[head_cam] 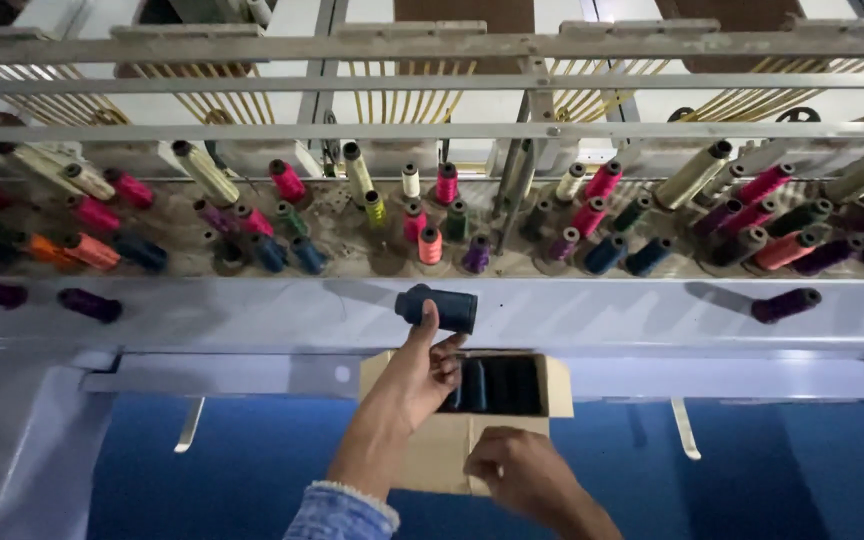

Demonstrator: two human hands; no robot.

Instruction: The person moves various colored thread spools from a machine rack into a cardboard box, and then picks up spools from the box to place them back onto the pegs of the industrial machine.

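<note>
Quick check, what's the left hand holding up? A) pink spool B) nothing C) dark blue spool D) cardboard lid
C: the left hand holds a dark blue spool above the cardboard box, which the right hand steadies.

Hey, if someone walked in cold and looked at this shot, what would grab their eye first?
Probably the rack of colourful thread spools, pink, orange, purple and cream, spread across the upper half. At centre, the left hand lifts a dark blue spool above an open cardboard box holding more dark spools, while the right hand steadies the box from below.
</note>
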